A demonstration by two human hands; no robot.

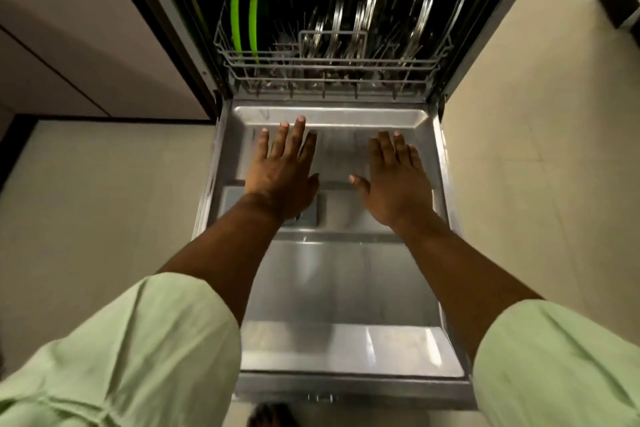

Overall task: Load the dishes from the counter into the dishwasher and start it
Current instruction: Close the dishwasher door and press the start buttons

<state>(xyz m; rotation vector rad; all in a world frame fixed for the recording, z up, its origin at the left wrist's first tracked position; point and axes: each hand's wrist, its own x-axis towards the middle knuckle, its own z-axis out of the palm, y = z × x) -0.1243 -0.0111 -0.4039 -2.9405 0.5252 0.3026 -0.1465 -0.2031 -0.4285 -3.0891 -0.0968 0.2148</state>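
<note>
While rack (329, 62) sits inside, left hand (281, 170), right hand (396, 180) over door (346, 281) near hinge edge, fingers (300, 135) straight, apart.

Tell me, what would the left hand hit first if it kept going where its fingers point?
Likely the front wires of the lower rack; the left hand points there over the open door, though depth is unclear.

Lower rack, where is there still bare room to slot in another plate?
The gap between the two green plates and the steel plates looks free. Right of that, the rack is packed with steel plates. The door's near half is bare metal.
</note>
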